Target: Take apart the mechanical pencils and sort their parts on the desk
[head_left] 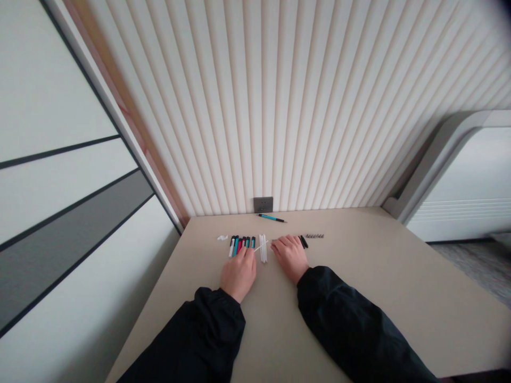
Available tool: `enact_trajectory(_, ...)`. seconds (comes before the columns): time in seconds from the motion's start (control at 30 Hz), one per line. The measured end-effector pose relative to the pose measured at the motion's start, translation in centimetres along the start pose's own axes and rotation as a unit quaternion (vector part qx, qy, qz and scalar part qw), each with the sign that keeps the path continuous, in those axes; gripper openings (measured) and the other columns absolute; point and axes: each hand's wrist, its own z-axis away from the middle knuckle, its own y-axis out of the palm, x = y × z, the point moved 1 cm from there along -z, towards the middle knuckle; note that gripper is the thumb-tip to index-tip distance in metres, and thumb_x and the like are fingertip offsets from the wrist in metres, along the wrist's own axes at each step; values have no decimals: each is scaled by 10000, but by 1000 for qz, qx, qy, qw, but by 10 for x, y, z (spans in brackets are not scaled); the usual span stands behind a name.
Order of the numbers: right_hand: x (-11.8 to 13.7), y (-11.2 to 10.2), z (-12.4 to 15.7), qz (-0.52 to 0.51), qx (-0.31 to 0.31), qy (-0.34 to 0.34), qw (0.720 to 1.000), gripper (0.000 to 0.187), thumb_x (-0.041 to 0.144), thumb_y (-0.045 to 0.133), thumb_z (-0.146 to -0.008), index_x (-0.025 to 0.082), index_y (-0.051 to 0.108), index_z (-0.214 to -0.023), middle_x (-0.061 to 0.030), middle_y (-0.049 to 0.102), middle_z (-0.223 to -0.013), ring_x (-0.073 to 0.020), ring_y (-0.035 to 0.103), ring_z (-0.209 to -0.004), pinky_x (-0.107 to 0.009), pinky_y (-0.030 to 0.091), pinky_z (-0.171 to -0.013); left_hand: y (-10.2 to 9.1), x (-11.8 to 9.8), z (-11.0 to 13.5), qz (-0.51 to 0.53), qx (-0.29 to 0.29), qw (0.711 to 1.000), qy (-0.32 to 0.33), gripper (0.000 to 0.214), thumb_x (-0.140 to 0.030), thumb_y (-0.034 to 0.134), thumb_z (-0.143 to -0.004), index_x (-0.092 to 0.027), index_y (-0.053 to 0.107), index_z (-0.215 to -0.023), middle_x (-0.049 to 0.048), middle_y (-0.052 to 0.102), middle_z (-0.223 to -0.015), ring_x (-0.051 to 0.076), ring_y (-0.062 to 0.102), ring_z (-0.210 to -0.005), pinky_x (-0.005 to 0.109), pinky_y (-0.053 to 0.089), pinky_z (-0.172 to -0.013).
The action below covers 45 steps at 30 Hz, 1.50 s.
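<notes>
My left hand (239,270) is closed in a pinch around a thin white pen refill (261,246), which slants up to the right. Just beyond its knuckles lies a row of pen barrels (235,244) in white, blue and red with dark ends. Several more white refills (264,255) lie side by side between my hands. My right hand (290,257) has its fingers bent together near the refill's free end; a tiny dark bit shows at the fingertips, too small to name. Black grip-like pieces (304,242) lie against its far side, partly hidden by it.
A blue and black pen (272,217) lies near the wall under a dark socket (263,205). Small metallic pieces (314,235) form a row at the right, and little white pieces (222,238) lie at the left. The beige table (359,298) meets a ribbed wall.
</notes>
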Motion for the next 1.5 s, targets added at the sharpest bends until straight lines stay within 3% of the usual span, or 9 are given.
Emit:
enact_trajectory(0.23,4,12,-17,38,26,18,999,174,221,522,-930,205,654,-817,-57,639,-805,-209,510,-837,-344,269,-737,-1,0,0,7,6,1000,-1,263,-254,335,-959,-207,587,-900,75,619,-894,215,632,-704,285,402,-517)
enact_trajectory(0.87,1,10,-14,52,24,41,997,179,309,541,-919,203,660,-838,-79,606,-868,-225,490,-883,-350,288,-746,1,1,0,-3,16,1000,1,230,-226,354,-945,-203,582,-924,74,622,-917,198,625,-691,282,416,-528)
enact_trajectory(1.0,-4,9,-11,18,-15,66,998,160,201,515,-904,207,656,-978,-74,617,-900,-218,497,-880,-343,290,-759,0,1,0,-4,22,1000,-2,229,-225,357,-942,-204,583,-917,71,620,-909,191,622,-693,274,415,-528)
enact_trajectory(1.17,-13,5,-9,-48,-63,101,992,248,112,463,-879,206,650,-1011,-69,634,-970,-209,514,-902,-331,306,-778,2,2,0,-6,19,1000,4,246,-232,341,-948,-212,585,-924,67,609,-910,195,615,-686,278,413,-530)
enact_trajectory(1.33,-8,-14,-6,-107,-69,32,991,265,189,424,-941,203,639,-1096,-85,623,-1027,-203,525,-956,-325,337,-812,4,3,0,-9,20,999,44,254,-205,337,-948,-208,590,-940,65,613,-920,198,613,-682,295,412,-533)
enact_trajectory(1.5,-3,-25,5,-146,-26,-70,987,233,293,457,-966,213,673,-1000,-60,652,-955,-178,534,-912,-322,335,-833,1,0,0,-10,19,994,103,243,-156,359,-934,-208,595,-952,54,618,-920,197,621,-737,290,415,-559)
